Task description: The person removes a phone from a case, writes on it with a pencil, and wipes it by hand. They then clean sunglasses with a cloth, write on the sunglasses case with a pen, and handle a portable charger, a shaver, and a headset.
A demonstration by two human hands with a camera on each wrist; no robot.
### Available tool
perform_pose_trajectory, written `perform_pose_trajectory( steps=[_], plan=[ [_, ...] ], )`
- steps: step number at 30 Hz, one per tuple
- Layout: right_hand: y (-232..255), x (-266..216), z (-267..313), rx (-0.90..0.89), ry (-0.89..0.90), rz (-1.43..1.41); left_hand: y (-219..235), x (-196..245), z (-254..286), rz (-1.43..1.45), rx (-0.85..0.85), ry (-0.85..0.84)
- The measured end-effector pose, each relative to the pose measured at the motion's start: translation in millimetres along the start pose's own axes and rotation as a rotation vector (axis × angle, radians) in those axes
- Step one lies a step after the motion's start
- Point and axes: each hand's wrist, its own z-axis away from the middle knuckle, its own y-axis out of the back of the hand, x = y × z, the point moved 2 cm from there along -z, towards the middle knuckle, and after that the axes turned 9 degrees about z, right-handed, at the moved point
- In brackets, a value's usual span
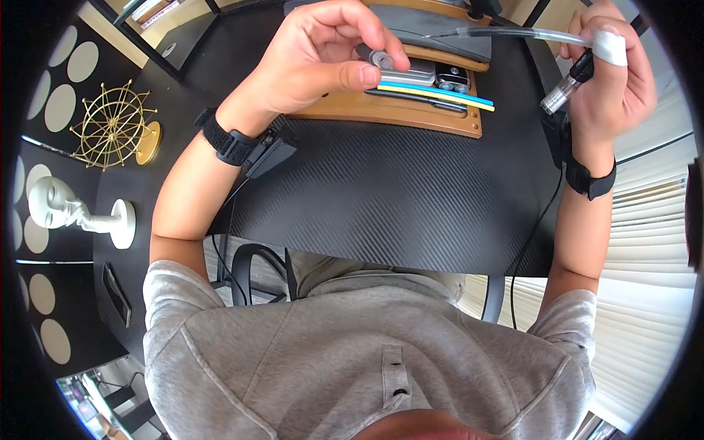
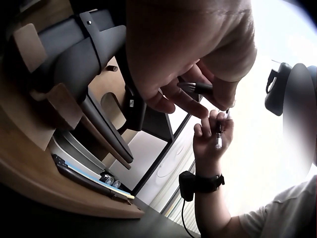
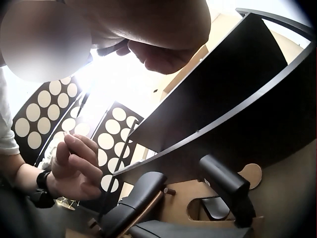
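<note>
Both hands are raised over the back of the desk. My left hand [image 1: 323, 66] pinches a short dark pen front section [image 1: 378, 59] between thumb and fingers. Its hollow end shows in the head view; its silver conical tip [image 2: 187, 87] points away in the left wrist view. Across from it, my right hand [image 1: 612, 81], white tape round one digit, pinches a slim clear pen refill [image 1: 513, 34]. The refill's thin metal tip points at the left hand, apart from the front section. That same hand also holds a black pen barrel [image 1: 570, 84] with a clear end.
A wooden desk organizer [image 1: 345, 108] below the left hand holds blue and yellow sticks [image 1: 455, 97], a black pen [image 1: 433, 101] and a grey metal case [image 1: 414, 73]. A gold wheel ornament [image 1: 114, 128] and white head figurine [image 1: 59, 205] stand left. Cables run from both wrists.
</note>
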Motion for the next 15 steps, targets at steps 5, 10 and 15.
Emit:
perform_pose_trajectory(
  steps=[5, 10, 15],
  plan=[
    [-6.2, -29.6, -11.0, -0.059, 0.144, 0.096, 3.3, -1.2, 1.2, -0.031, 0.014, 0.018],
    [8.9, -28.1, -10.2, -0.173, 0.228, 0.077, 0.5, -1.7, 0.6, -0.039, 0.039, 0.038],
    [11.4, -35.1, -13.4, -0.236, 0.319, 0.143, -13.0, 4.0, -7.0, 0.005, 0.075, 0.051]
  ],
)
